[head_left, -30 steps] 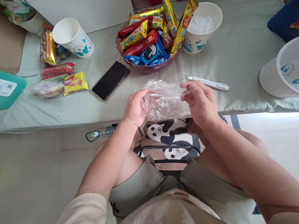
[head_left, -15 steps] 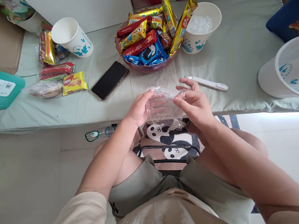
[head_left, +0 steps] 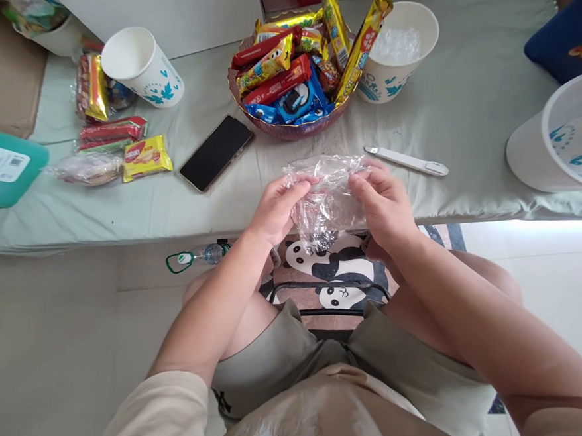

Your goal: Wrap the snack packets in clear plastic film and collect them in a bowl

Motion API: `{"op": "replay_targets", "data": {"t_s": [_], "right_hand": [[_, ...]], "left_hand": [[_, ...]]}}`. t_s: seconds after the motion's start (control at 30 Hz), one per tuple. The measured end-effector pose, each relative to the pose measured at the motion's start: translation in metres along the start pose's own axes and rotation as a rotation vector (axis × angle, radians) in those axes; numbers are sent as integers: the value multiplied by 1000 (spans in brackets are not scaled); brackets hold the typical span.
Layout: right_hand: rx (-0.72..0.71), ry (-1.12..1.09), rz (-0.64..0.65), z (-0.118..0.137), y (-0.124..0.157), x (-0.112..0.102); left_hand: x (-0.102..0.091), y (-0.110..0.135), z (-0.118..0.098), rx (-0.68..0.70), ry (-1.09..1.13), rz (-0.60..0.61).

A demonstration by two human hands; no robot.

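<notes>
A clear plastic bag [head_left: 328, 197], crinkled and see-through, is stretched between my two hands above my lap at the table's front edge. My left hand [head_left: 278, 207] pinches its left side between thumb and fingers. On the right side, my right hand [head_left: 384, 201] grips the film near the top with thumb and forefinger. Just beyond the right hand lies a white utility knife [head_left: 407, 161]. Behind the bag stands a glass bowl [head_left: 290, 131] heaped with wrapped snacks [head_left: 281, 78]. A paper cup [head_left: 402, 60] beside it contains crumpled clear plastic.
A black phone [head_left: 216, 153] lies left of the bag. Farther left are a tilted paper cup [head_left: 144, 68], a yellow snack packet [head_left: 148, 158] and a teal container [head_left: 8, 168]. A white bin [head_left: 530, 145] holding a cup stands at right. Under the table edge is a panda-print surface [head_left: 337, 268].
My right fingers, spread apart before, have closed on the bag's right side. The bag is now more crumpled, with its lower left part hanging down. My left thumb has moved inward over the film.
</notes>
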State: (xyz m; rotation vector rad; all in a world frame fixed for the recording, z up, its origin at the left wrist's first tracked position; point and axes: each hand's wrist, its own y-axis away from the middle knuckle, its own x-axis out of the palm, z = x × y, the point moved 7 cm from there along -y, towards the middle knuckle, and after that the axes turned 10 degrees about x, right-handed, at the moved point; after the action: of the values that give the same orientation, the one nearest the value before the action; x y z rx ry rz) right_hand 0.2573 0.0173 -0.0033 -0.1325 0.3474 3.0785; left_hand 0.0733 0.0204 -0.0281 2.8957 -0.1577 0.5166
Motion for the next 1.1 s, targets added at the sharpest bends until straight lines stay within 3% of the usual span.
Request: {"op": "replay_targets", "data": {"t_s": [0.2, 0.37, 0.47, 0.53, 0.6, 0.7, 0.8, 0.9, 1.1], "right_hand": [[285, -236, 251, -17, 3, 19], [202, -132, 43, -11, -3, 1], [139, -89, 2, -9, -6, -4], [94, -76, -13, -8, -7, -6], [29, -67, -19, -6, -7, -6], [13, -115, 18, -4, -6, -4], [230, -222, 175, -13, -3, 8], [399, -194, 345, -16, 5, 22], [298, -218, 348, -2, 8, 21]], "left_hand": [[-8, -2, -10, 103, -24, -100], [-22, -7, -16, 157, -144, -191], [-32, -8, -20, 193, -74, -267], [-30, -8, -17, 124, 4, -218], [-17, -6, -9, -34, 28, -70], [-5, 0, -2, -172, -58, 42], [-6, 1, -7, -97, -170, 6], [-5, 0, -8, -55, -213, 44], [-8, 2, -15, -15, -184, 58]]}}
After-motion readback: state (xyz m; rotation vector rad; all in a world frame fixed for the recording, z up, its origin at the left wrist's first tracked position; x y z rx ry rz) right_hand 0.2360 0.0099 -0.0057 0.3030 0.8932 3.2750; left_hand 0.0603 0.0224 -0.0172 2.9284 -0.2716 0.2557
